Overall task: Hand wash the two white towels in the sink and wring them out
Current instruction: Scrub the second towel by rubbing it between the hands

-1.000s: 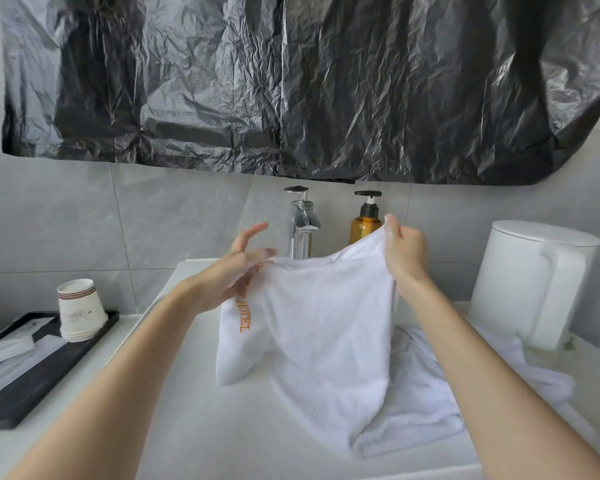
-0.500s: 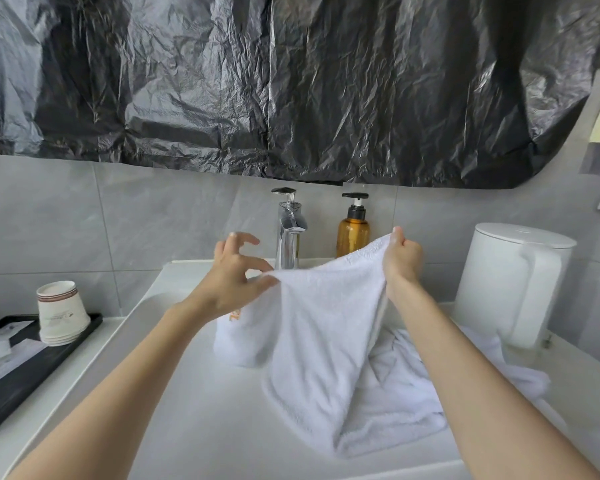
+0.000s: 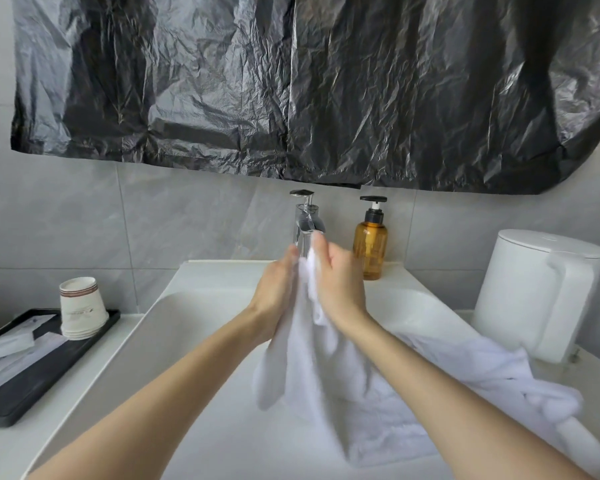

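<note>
The left hand (image 3: 276, 299) and right hand (image 3: 338, 285) press together in front of the tap (image 3: 305, 220), pinching a towel (image 3: 309, 368) that hangs down. The other towel (image 3: 482, 372) lies right of the tap, in the sink (image 3: 201, 306).

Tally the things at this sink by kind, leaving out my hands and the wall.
Towels: 2, the held towel and the draped towel at the right
Sink: 1
Faucet: 1
Soap bottle: 1
Kettle: 1
Tray: 1
Stack of paper cups: 1
Total: 8
</note>
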